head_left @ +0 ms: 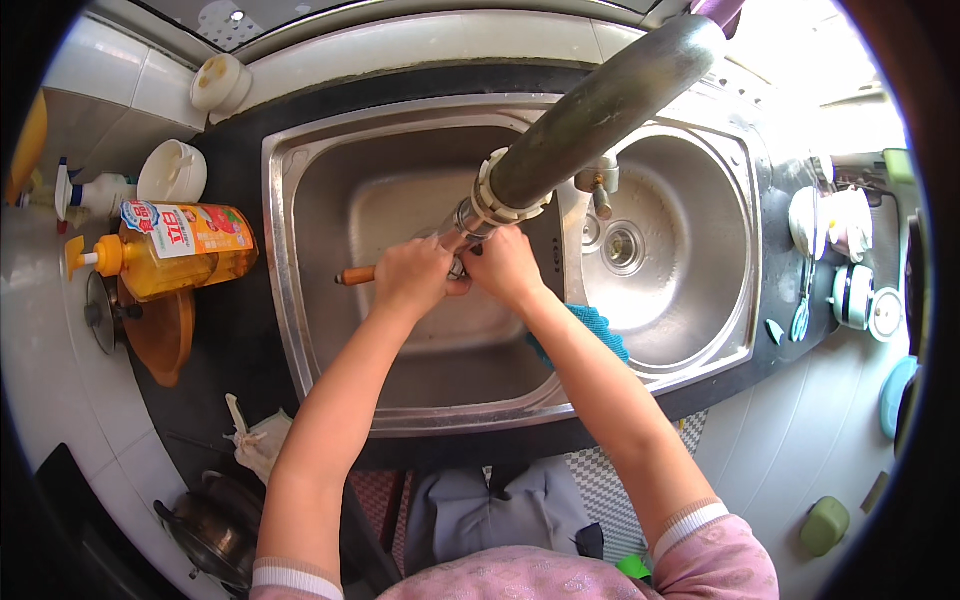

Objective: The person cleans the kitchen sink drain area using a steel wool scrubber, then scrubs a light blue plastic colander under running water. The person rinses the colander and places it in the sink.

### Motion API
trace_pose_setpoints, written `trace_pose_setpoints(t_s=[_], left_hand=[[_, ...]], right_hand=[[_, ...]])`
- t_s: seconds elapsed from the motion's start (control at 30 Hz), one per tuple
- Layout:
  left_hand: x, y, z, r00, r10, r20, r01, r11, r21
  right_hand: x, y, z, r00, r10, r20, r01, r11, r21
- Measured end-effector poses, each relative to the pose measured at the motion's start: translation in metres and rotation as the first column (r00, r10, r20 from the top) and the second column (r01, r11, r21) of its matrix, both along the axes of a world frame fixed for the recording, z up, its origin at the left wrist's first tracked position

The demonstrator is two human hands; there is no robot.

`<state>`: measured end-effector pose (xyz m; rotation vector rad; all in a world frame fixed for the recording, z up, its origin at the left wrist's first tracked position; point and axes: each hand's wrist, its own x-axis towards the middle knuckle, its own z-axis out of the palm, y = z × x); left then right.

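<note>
Both hands meet over the large left basin of the steel double sink [279, 247], just under the tip of the faucet [600, 120]. My left hand [416, 274] is closed around a utensil whose orange-brown wooden handle [358, 275] sticks out to the left. The utensil's working end is hidden between the hands. My right hand [502, 262] has its fingers bent at the same spot, close to some dark and shiny metal; whether it grips the utensil is unclear. A teal textured cloth [600, 330] hangs over the divider, partly behind my right forearm.
A large dish-soap pump bottle [187, 262], a white bowl [172, 171] and a brown wooden board [161, 330] stand left of the sink. The round basin with its drain [622, 247] lies right. Dishes [808, 223] and a kettle-like pot [217, 532] sit farther off.
</note>
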<state>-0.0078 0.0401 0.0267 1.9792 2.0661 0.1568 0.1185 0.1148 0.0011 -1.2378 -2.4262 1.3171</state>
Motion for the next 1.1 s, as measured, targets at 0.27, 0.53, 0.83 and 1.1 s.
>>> trace_pose_setpoints(t_s=[0.27, 0.53, 0.83, 1.1], left_hand=[[-0.01, -0.001, 0.007, 0.999, 0.009, -0.041, -0.013, 0.994, -0.11], [-0.014, -0.004, -0.002, 0.993, 0.111, 0.041, -0.109, 0.993, -0.054], [-0.016, -0.005, 0.0, 0.985, 0.165, 0.051, -0.156, 0.977, -0.148], [-0.017, -0.005, 0.006, 0.991, 0.135, 0.008, -0.131, 0.975, -0.179]], right_hand=[[-0.003, 0.009, -0.01, 0.995, 0.099, -0.033, -0.103, 0.986, -0.133], [-0.013, 0.004, -0.027, 0.988, 0.103, -0.111, -0.109, 0.993, -0.049], [-0.019, 0.01, -0.035, 0.997, 0.07, 0.015, -0.067, 0.987, -0.147], [-0.021, 0.007, -0.033, 1.0, 0.026, -0.015, -0.026, 0.999, -0.02]])
